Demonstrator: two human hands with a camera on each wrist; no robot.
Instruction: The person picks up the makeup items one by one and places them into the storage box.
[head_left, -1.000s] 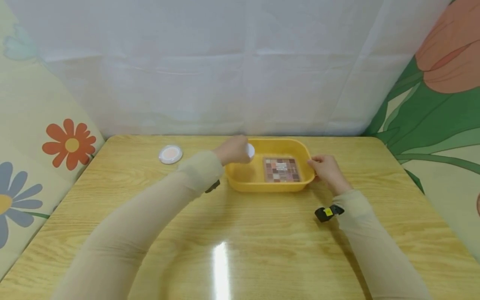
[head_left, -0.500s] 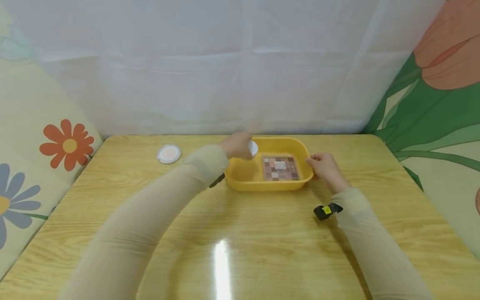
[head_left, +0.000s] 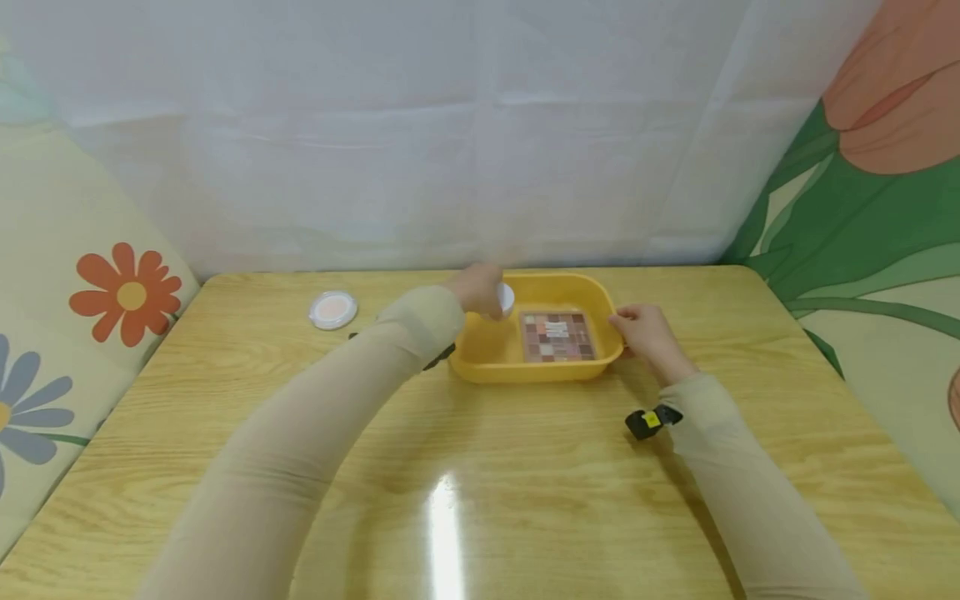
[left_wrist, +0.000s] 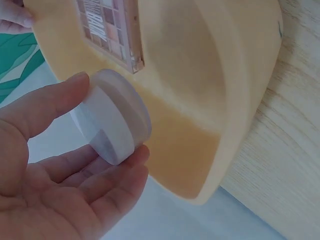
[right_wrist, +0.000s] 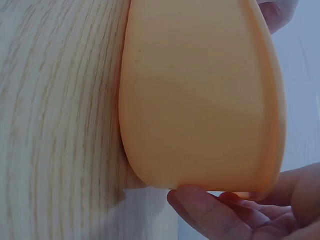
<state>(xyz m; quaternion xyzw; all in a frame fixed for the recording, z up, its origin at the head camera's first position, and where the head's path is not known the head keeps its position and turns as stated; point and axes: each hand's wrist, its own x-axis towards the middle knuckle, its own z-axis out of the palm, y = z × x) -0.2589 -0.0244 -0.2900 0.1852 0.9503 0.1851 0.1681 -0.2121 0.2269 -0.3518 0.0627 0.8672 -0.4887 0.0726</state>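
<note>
My left hand (head_left: 477,290) pinches a small round white cosmetic jar (left_wrist: 111,117) with a clear rim, thumb on one side and fingertips on the other. It is over the left end of a yellow plastic tub (head_left: 525,372), and the jar is tilted. Inside the tub, towards its right, lies an eyeshadow palette (head_left: 557,337) with a grid of brown and pink squares. My right hand (head_left: 651,337) grips the tub's right end at the rim; the right wrist view shows its fingers (right_wrist: 207,210) under the tub's end.
On the wooden table (head_left: 525,483), left of the tub, lies a round compact (head_left: 333,310) with a pale pink centre. A white cloth (head_left: 420,150) hangs behind the table's back edge. Flower-patterned panels stand at both sides.
My left hand has moved slightly right over the tub with the jar in its grip. The right hand stays on the tub's right end. The head view has shifted a little.
</note>
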